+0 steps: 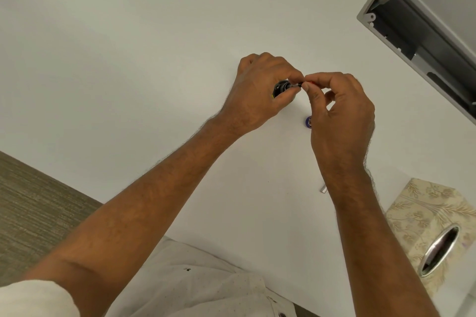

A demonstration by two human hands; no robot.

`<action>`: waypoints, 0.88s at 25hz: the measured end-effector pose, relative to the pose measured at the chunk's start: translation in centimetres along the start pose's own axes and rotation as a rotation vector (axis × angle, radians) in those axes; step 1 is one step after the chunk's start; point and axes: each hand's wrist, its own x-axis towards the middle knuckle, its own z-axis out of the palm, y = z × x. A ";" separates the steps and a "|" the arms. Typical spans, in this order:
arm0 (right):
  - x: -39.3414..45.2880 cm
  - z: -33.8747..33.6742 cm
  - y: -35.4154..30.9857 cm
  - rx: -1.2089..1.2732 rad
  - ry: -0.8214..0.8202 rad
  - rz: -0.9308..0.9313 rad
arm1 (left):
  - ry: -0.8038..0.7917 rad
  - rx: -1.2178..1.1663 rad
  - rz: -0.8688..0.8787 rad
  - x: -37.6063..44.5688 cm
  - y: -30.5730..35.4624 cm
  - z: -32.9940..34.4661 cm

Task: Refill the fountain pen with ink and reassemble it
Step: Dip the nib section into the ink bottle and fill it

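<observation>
From the head camera, the left hand (260, 90) curls round a small dark ink bottle (281, 87) held over the white table (128, 59). The right hand (340, 110) pinches a thin pen part (298, 83) at the bottle's mouth; fingers hide most of it. A blue cap (308, 122) lies on the table, partly behind the right hand. A silver piece (323, 189) peeks out beside the right wrist. A patterned tissue box (422, 216) sits at right, a grey tray (417, 15) beyond
</observation>
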 end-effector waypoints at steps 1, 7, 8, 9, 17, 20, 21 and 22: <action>0.0 0.0 0.0 -0.009 0.002 0.006 | 0.002 0.005 0.002 0.0 0.1 0.0; 0.3 0.2 0.0 -0.086 0.014 -0.005 | 0.010 0.031 0.004 -0.2 0.2 0.0; 0.3 0.2 -0.1 -0.100 0.013 -0.010 | 0.014 0.034 0.008 -0.2 0.2 0.1; 0.3 0.3 0.0 -0.107 0.011 -0.013 | 0.017 0.036 0.016 -0.3 0.2 0.1; -0.1 -0.5 0.2 -0.061 -0.060 -0.087 | 0.045 0.018 0.020 -0.4 -0.3 0.3; 0.0 -0.5 0.1 -0.079 -0.046 -0.081 | 0.042 0.002 0.021 -0.4 -0.3 0.3; 0.1 -0.4 0.1 -0.089 -0.047 -0.074 | 0.039 0.005 0.015 -0.5 -0.4 0.4; 0.1 -0.3 0.1 -0.099 -0.047 -0.070 | 0.036 0.011 0.010 -0.5 -0.5 0.4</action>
